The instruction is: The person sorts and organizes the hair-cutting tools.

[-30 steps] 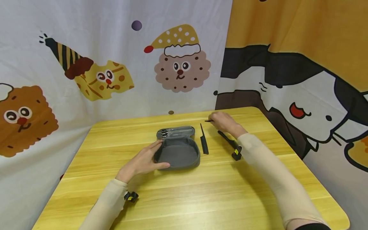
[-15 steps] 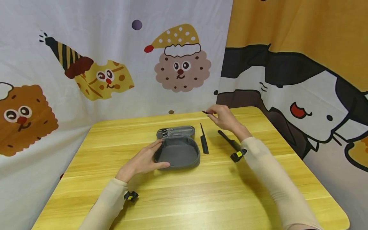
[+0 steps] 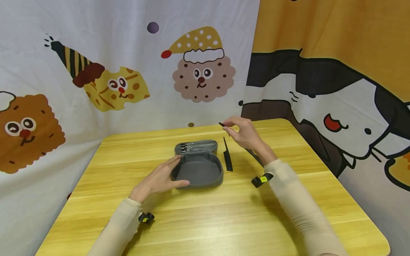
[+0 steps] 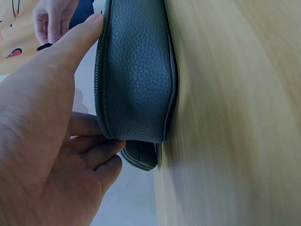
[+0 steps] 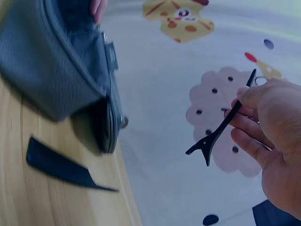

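A grey zip case [image 3: 198, 174] lies unzipped on the table, its lid folded back. My left hand [image 3: 158, 181] holds the case's left side, thumb at the front rim and fingers around the back corner in the left wrist view. Raised above the far part of the table, my right hand [image 3: 245, 133] pinches a black hair clip [image 5: 221, 128] between thumb and fingers. The clip's forked end points away from the palm. A black tail comb [image 3: 227, 160] rests to the right of the case.
Metal scissors [image 3: 183, 147] sit in the lid's holder. Another long black tool [image 3: 254, 156] lies under my right forearm, partly hidden. The wooden table [image 3: 192, 227] meets a printed curtain [image 3: 128, 53] at the back.
My right hand has lifted the hair clip off the far table area and moved it left, toward the case. My left hand and the case stay in place.
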A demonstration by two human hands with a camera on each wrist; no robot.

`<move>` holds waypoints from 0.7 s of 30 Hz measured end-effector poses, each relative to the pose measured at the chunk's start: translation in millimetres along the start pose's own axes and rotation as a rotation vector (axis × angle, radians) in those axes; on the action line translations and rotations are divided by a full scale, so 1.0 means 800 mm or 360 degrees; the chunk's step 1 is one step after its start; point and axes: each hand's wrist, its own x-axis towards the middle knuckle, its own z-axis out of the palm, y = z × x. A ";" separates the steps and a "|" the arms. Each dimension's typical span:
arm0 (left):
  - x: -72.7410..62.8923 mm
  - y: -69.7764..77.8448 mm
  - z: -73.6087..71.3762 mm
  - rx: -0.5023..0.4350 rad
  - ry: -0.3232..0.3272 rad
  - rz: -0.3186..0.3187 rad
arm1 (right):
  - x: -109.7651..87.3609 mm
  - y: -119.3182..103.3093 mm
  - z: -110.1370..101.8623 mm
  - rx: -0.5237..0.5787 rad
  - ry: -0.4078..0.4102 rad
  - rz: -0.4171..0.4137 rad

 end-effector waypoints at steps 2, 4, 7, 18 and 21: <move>0.000 0.000 0.000 -0.0003 -0.0001 0.0001 | 0.000 -0.008 0.004 0.0051 0.0029 -0.0006; 0.000 0.000 0.000 -0.0008 -0.0005 -0.0002 | 0.001 -0.015 0.007 0.0114 0.0049 -0.0010; 0.000 -0.001 0.000 -0.0014 -0.0011 -0.0003 | 0.002 -0.028 0.011 0.0221 0.0074 -0.0019; 0.001 -0.001 0.000 -0.0010 -0.0013 -0.0011 | 0.001 -0.058 0.020 0.0770 0.0174 -0.0133; 0.001 -0.002 0.000 -0.0007 -0.0010 -0.0012 | 0.000 -0.061 0.021 0.0921 0.0172 -0.0149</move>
